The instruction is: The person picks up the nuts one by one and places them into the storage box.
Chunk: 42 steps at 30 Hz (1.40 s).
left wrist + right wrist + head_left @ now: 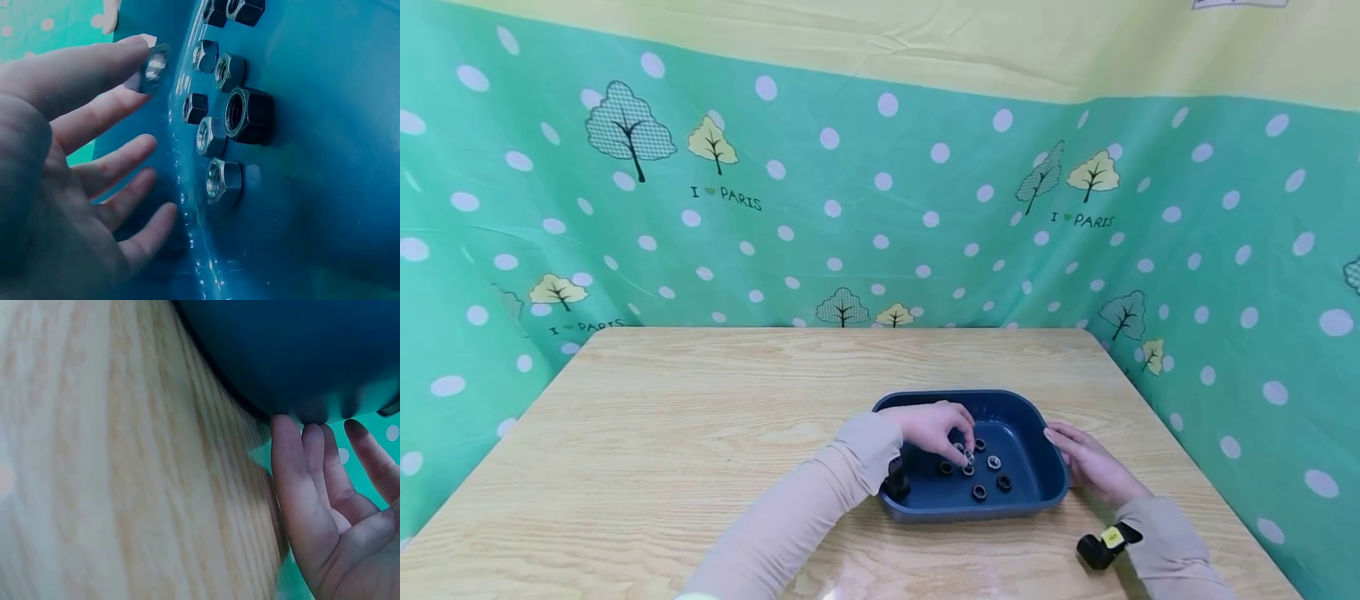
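My left hand (931, 427) reaches into a dark blue basin (1057, 492) and pinches a silver hex nut (156, 65) between thumb and forefinger. The other three fingers spread loosely, as the left wrist view shows. On the basin's floor below them lie several more nuts, some silver (994, 462) and some dark (1003, 482). One large dark nut (249, 115) stands out among the smaller ones. At the basin's right end, my right hand (1096, 465) rests its extended fingertips (284, 428) against the outer wall.
The basin stands on a light wood-grain table (700, 433), toward its right side. A green dotted cloth (850, 200) hangs behind the table and along its right side. A small black device with a yellow label (1111, 537) sits at my right wrist.
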Each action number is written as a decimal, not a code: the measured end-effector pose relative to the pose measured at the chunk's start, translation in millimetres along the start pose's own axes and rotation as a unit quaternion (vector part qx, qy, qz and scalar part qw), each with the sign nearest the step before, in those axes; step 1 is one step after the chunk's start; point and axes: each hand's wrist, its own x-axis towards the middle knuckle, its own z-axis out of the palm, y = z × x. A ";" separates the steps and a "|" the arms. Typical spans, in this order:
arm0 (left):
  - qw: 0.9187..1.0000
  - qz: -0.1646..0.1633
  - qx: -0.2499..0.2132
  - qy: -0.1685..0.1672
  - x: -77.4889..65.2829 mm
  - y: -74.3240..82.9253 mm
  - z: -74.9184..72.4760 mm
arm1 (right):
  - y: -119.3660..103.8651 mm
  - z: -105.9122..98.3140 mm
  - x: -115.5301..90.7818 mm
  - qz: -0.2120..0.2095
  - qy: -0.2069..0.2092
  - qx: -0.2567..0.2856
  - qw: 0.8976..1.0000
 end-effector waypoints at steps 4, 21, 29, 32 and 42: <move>1.000 -0.010 0.008 -0.023 -3.0 1.0 -0.2 | -0.3 -0.3 0.0 0.002 0.000 -0.006 1.000; 0.997 -0.026 0.057 -0.054 -11.7 7.7 -0.9 | -1.7 3.0 -1.4 0.022 0.004 -0.017 1.000; 0.995 -0.030 0.073 -0.058 -10.7 6.3 1.4 | -2.0 3.7 -2.2 0.024 0.007 -0.023 0.999; 0.995 -0.028 0.078 -0.059 -9.9 5.4 2.4 | -1.4 3.3 -2.3 0.020 0.005 -0.020 1.000; 0.995 -0.025 0.069 -0.068 -10.2 4.3 3.6 | -1.4 2.7 -2.1 0.016 -0.003 -0.017 1.000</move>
